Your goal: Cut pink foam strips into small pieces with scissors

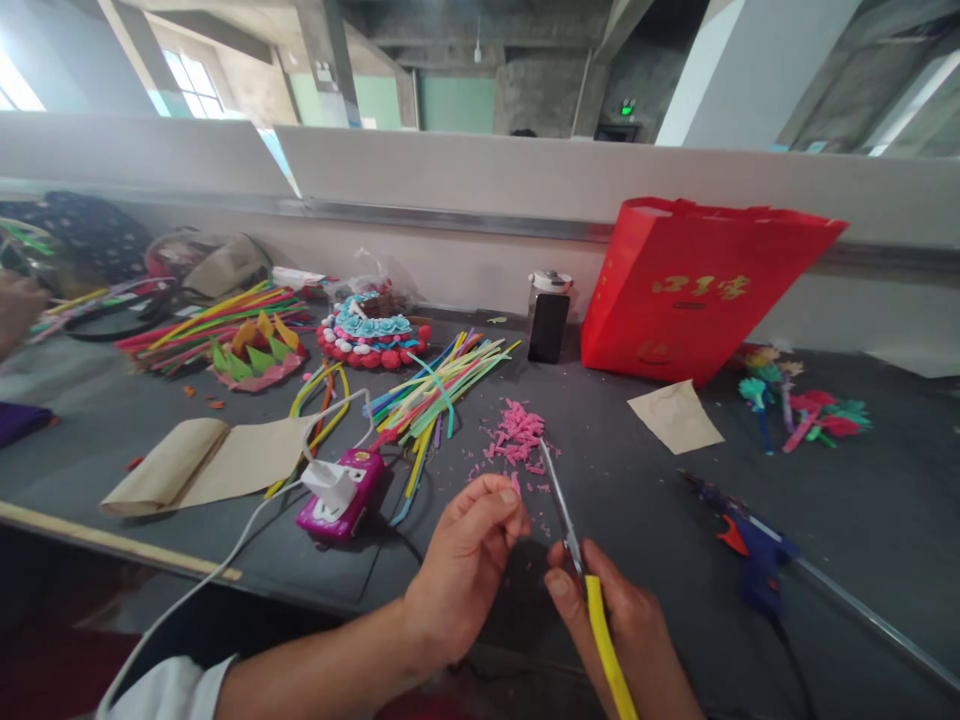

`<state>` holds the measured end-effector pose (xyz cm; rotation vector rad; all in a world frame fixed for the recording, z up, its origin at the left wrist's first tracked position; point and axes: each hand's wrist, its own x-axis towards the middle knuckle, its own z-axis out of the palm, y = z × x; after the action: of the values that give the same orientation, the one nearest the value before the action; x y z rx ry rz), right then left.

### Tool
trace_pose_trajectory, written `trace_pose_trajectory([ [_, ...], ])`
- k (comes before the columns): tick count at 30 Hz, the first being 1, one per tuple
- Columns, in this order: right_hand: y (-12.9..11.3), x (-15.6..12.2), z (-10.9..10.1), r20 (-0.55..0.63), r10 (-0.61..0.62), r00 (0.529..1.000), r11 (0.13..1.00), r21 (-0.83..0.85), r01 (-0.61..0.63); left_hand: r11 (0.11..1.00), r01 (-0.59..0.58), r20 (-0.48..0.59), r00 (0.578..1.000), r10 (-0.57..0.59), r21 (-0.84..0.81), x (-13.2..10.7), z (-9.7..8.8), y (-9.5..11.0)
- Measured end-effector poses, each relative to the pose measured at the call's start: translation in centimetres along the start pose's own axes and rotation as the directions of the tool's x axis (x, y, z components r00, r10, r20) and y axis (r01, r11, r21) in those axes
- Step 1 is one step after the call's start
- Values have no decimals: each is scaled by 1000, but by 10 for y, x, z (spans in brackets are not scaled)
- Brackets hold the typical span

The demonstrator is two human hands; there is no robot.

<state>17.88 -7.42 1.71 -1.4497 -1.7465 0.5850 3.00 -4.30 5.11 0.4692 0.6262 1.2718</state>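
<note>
My left hand (476, 540) is closed in a pinch on a small pink piece (515, 483) whose tip shows above the fingers. To its right, my right hand (611, 610) grips a pair of scissors (564, 510) with yellow handles, the blades pointing up and away from me. Whether the blades are together or slightly apart I cannot tell. Just beyond both hands lies a heap of small cut pink pieces (516, 432), with finer scraps scattered around it on the dark table (480, 600).
Colourful craft stems (442, 390), a purple power socket (343, 497) with a white cable and a brown paper roll (176, 465) lie left. A bottle (550, 285) and red bag (694, 290) stand behind. At right lies a blue glue gun (754, 550). Another person's hand (19, 310) shows far left.
</note>
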Motion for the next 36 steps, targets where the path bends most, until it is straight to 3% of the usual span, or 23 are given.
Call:
trace_pose_trajectory([
  [4,2,-2,-3,12,-39,999,998,-54,40,1000,18,14,1000,-18,-21,2,0,1],
  [8,13,-5,-8,71,-199,978,955,-211,209,999,24,9,1000,-23,-34,2,1,4],
  [10,18,-5,-10,65,-268,961,910,-310,275,999,-2,-9,1000,3,41,2,2,9],
  [13,20,-1,-16,17,-230,973,903,-369,220,965,-59,-40,997,72,254,8,1,19],
  [16,19,6,-23,27,-91,995,957,-275,95,823,-164,-38,975,219,544,25,-4,28],
  [24,21,9,-32,-2,111,994,990,88,-110,655,-159,14,975,221,739,78,-18,21],
  [30,18,2,-35,-87,175,981,963,223,-152,470,-195,48,951,306,861,69,-29,18],
  [33,21,2,-35,-113,204,972,946,280,-166,312,-193,92,946,311,930,63,-32,22],
  [36,25,3,-33,-118,209,971,932,326,-161,131,-177,145,964,221,975,61,-31,28],
])
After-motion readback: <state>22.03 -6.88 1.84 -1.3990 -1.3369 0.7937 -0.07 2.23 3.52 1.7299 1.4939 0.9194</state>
